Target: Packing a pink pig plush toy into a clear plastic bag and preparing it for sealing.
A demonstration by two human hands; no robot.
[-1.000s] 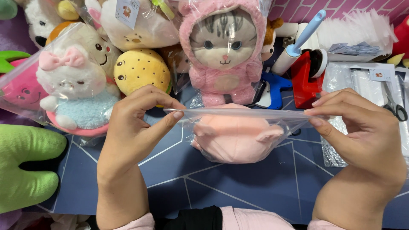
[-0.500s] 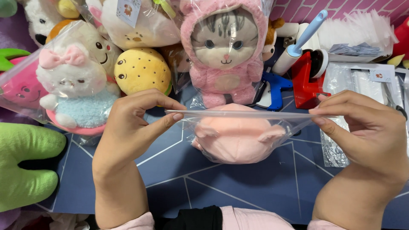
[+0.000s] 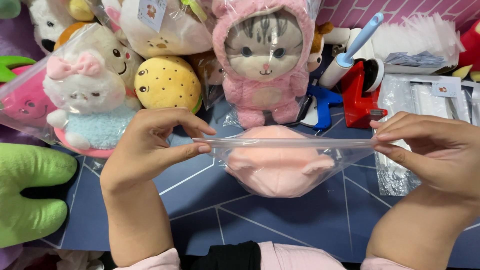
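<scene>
Pinching the top edge of a clear plastic zip bag (image 3: 300,165) between thumb and fingers, the left hand (image 3: 150,147) and right hand (image 3: 430,150) stretch it taut; its soft pink plush toy (image 3: 280,167) hangs just before the pink-hooded grey cat doll (image 3: 265,60).

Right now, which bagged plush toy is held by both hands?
The plain pink plush in the clear plastic bag, pinched at its top edge by left hand and right hand; the others sit untouched behind.
</scene>
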